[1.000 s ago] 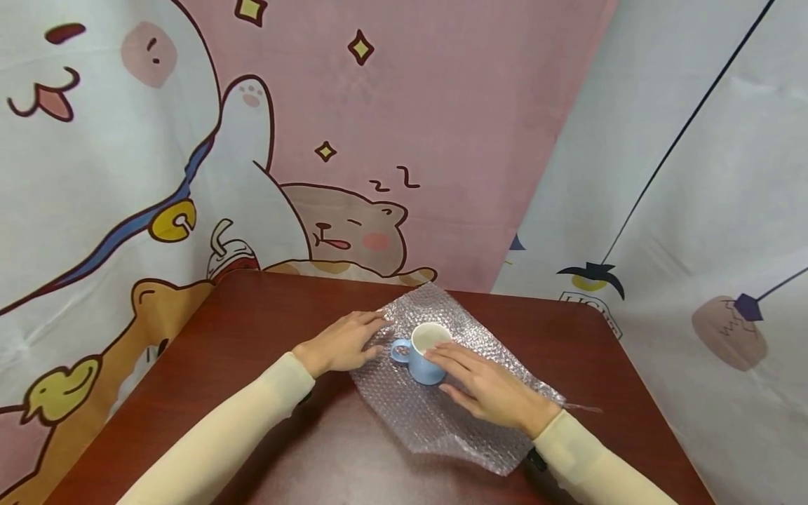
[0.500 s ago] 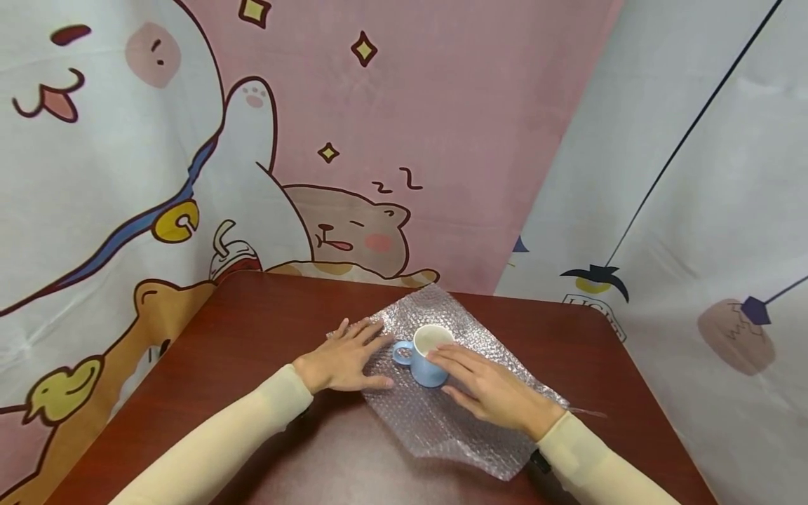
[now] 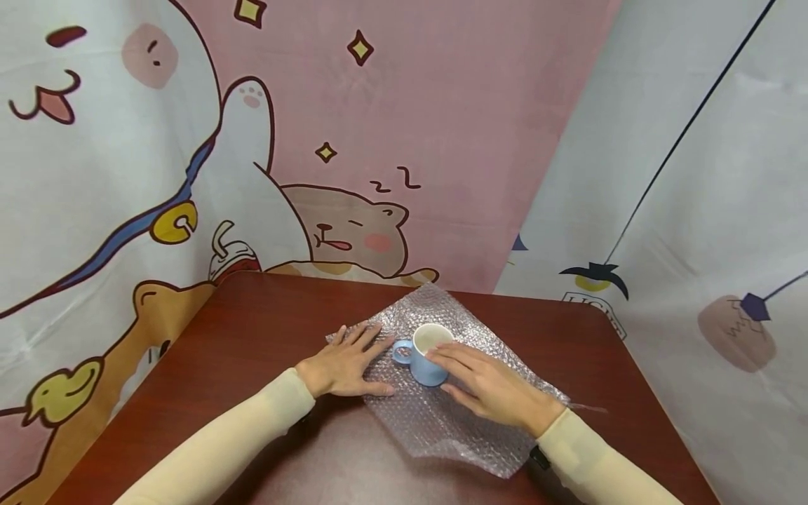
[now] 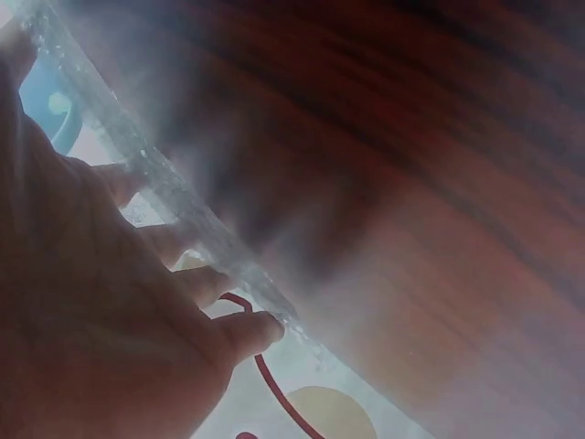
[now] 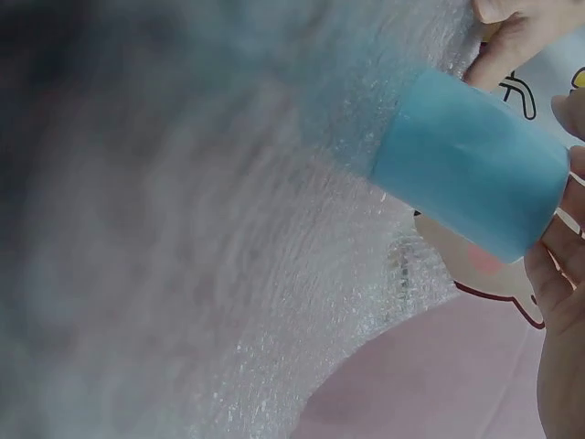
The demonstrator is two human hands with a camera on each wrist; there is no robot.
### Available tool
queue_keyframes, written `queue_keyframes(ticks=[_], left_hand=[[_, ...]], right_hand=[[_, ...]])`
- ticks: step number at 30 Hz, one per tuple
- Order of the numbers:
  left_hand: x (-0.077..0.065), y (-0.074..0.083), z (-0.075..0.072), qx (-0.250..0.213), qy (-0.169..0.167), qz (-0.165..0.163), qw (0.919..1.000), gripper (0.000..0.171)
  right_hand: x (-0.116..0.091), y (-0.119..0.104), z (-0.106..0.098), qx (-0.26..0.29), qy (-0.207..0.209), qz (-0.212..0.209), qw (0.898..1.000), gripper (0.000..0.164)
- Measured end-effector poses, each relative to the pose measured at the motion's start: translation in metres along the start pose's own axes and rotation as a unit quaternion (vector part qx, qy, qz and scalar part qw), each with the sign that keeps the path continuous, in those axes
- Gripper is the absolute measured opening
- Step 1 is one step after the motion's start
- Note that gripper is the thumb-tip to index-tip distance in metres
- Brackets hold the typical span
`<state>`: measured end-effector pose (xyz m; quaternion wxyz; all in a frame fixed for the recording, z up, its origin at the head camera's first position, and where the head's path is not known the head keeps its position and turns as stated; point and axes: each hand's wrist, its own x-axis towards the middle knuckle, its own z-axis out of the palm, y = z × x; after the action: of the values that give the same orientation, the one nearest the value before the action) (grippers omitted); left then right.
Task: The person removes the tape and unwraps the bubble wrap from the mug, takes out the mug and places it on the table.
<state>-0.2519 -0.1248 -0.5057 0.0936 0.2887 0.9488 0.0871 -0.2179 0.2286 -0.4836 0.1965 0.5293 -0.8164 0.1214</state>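
Note:
A light blue mug (image 3: pixel 426 372) with a white inside stands upright on a sheet of bubble wrap (image 3: pixel 435 421), its handle towards the left. My left hand (image 3: pixel 341 365) lies with fingers spread on the left corner of the bubble wrap, beside the handle. In the left wrist view, the fingertips of that hand meet the edge of the sheet. From the right, my right hand (image 3: pixel 486 386) rests with extended fingers on the mug's rim and side. The right wrist view shows those fingers at the rim end of the mug (image 5: pixel 475 165).
The bubble wrap lies cornerwise on a dark red-brown wooden table (image 3: pixel 284 308). Behind the table hangs a cloth backdrop (image 3: pixel 442 140) with cartoon animals, pink in the middle and white at the sides.
My left hand has come down and spread its fingers onto the left corner of the bubble wrap, which now shows flatter there. My right hand has stayed at the mug.

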Motion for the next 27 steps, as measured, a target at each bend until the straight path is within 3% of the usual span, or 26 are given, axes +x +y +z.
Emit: queue_keyframes(ticks=[15, 27], left_hand=[[0.001, 0.000, 0.002, 0.007, -0.025, -0.011, 0.9996, 0.110], [0.004, -0.003, 0.003, 0.020, -0.027, -0.007, 0.9994, 0.110]], right_hand=[[0.003, 0.002, -0.003, -0.006, -0.004, 0.008, 1.000, 0.054], [0.016, 0.002, -0.014, 0.004, -0.019, 0.023, 1.000, 0.066]])
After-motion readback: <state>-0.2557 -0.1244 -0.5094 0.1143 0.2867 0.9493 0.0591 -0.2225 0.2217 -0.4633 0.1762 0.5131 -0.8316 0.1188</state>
